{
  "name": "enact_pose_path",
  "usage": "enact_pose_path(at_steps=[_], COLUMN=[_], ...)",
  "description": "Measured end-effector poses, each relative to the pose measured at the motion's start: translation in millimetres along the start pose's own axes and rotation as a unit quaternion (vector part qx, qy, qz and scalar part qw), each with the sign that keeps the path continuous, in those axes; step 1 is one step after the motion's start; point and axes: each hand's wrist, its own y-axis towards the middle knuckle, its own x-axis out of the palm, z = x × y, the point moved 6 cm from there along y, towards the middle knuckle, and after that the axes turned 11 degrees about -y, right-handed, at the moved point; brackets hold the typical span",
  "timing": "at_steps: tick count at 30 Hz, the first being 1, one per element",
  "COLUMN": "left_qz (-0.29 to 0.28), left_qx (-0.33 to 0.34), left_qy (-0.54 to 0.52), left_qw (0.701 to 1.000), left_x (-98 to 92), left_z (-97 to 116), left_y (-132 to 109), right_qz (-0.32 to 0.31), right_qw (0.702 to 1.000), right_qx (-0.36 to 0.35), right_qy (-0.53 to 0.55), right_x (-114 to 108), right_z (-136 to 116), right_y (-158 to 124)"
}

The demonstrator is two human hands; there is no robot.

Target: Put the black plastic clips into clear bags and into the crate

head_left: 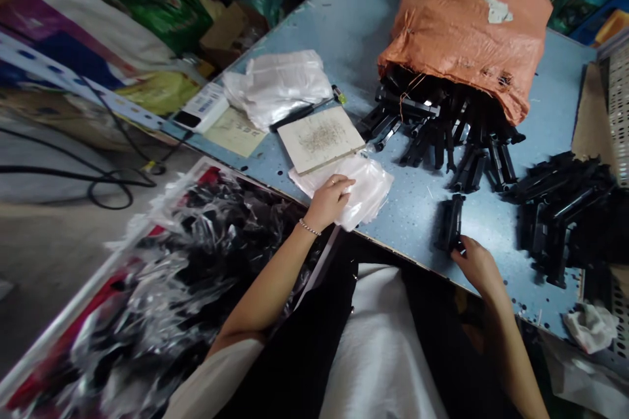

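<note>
White shirt [381, 340] and black garment [295, 347] lie well on the near side of the orange sack [469, 19]. Nearer than the sack and to its left, the left hand [330, 200] rests curled on plastic bags [371, 186], pinching or not, I cannot tell. The right hand [477, 263] grasps a black part [451, 222] straight nearward of the sack.

The head camera faces down over the table [407, 209].

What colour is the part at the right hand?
Black: the part at the right hand shows in the head view.
</note>
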Motion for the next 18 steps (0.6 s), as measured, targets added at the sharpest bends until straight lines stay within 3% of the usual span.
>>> enact_pose_path(at_steps=[2, 3, 5, 8, 10, 13, 15, 18], left_qz=[-0.006, -0.011, -0.025, -0.037, -0.035, -0.042, -0.042, 0.006], left_qx=[-0.006, -0.006, -0.001, 0.027, 0.047, 0.08, 0.109, 0.119], left_qy=[-0.015, -0.025, -0.048, -0.059, -0.036, 0.032, 0.074, 0.112], left_qw=[1.0, 1.0, 0.999, 0.997, 0.998, 0.995, 0.99, 0.987], left_x=[3.1, 4.8, 6.8, 1.8, -6.2, -16.0, -20.5, -30.9], left_z=[-3, -5, -9, -9, -4, 13, 27, 42], left_y=[1, 2, 4, 5, 2, -11, -22, -32], right_qz=[-0.057, -0.099, -0.194, -0.332, -0.362, -0.345, -0.321, -0.29], right_qw=[0.986, 0.963, 0.886, 0.768, 0.731, 0.734, 0.752, 0.77], right_qx=[-0.04, -0.065, -0.104, -0.109, -0.099, -0.104, -0.124, -0.134], right_qy=[0.149, 0.241, 0.409, 0.537, 0.571, 0.575, 0.561, 0.552], right_x=[6, 12, 28, 60, 73, 78, 73, 67], right_z=[-24, -43, -90, -162, -196, -218, -219, -211], right_y=[-3, -4, -3, 7, 20, 35, 37, 34])
